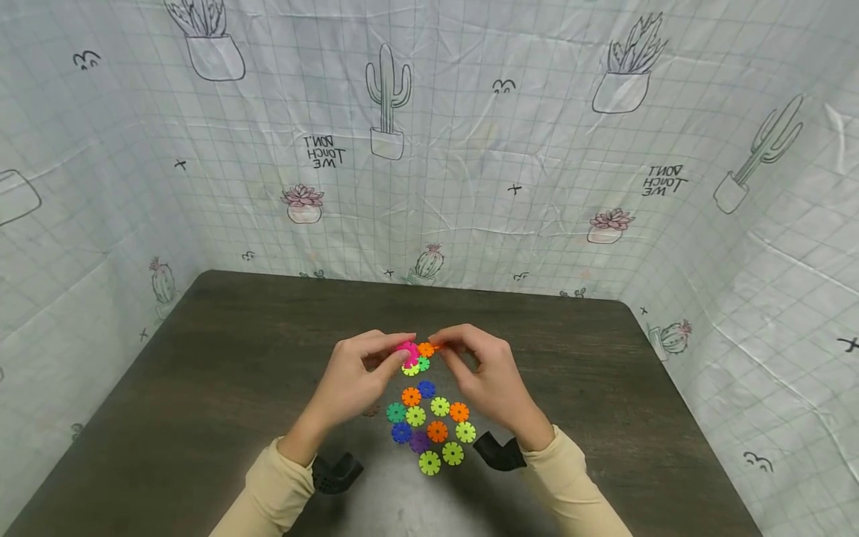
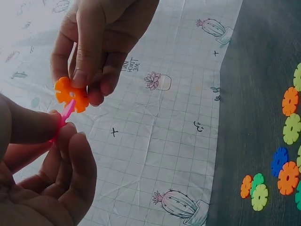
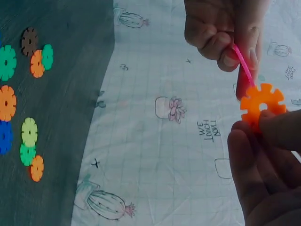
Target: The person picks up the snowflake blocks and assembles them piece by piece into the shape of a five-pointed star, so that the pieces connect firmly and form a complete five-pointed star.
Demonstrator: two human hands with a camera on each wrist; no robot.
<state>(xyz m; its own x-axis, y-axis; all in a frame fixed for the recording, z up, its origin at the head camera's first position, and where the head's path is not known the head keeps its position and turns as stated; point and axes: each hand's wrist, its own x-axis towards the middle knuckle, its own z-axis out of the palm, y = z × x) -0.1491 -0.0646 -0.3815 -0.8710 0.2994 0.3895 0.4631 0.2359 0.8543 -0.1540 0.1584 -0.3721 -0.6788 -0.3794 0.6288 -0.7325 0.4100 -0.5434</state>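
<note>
My left hand (image 1: 354,377) pinches a pink notched disc (image 2: 64,119) between thumb and fingers. In my right hand (image 1: 486,373) an orange notched disc (image 3: 256,104) is pinched. Both wrist views show the two discs meeting at their rims, held at an angle to each other, the pink one nearly edge-on. How deeply their slots are engaged I cannot tell. Both hands are raised over the far part of the table, close together. Below them lies a small group with an orange disc (image 2: 246,186), a green disc (image 2: 257,180) and a yellow-green disc (image 2: 259,197).
Several more notched discs lie nearer me on the dark table (image 1: 268,321), among them a blue disc (image 1: 426,389), a purple disc (image 1: 420,442) and a brown disc (image 3: 29,41). Black wrist pieces (image 1: 338,474) show below both cuffs. A cactus-print cloth (image 1: 456,164) surrounds the table's back and sides.
</note>
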